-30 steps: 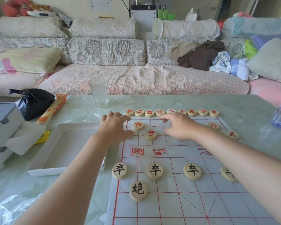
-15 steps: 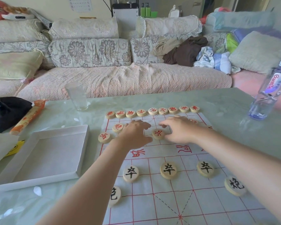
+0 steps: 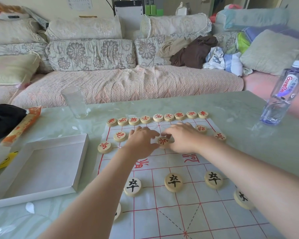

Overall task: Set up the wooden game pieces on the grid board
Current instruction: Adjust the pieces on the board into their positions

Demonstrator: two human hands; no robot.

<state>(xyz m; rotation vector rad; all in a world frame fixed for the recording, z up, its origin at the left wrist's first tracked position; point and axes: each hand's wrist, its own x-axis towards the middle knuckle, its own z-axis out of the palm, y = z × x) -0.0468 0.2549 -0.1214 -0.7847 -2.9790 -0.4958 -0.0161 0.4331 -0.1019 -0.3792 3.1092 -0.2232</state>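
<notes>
The grid board (image 3: 193, 213) is a white sheet with red lines on the table. A row of red-lettered wooden pieces (image 3: 158, 117) lines its far edge. Two red cannon pieces (image 3: 119, 136) (image 3: 201, 128) and red soldier pieces (image 3: 104, 147) (image 3: 220, 136) lie in front of it. Black soldier pieces (image 3: 173, 182) stand in a nearer row. My left hand (image 3: 140, 141) lies palm down, its thumb at the left edge of the middle red soldier piece (image 3: 163, 141). My right hand (image 3: 184, 138) pinches that piece from the far right side. My arms hide parts of two near black pieces.
An empty white box lid (image 3: 41, 166) lies left of the board. A clear glass (image 3: 74, 102) stands behind it, a water bottle (image 3: 281, 94) at the far right. A black bag (image 3: 3, 119) and an orange packet (image 3: 22, 126) sit at the left. A sofa is beyond the table.
A red soldier piece now lies at the board's left edge. Both hands have come together over the middle soldier piece. My head has turned a little to the right.
</notes>
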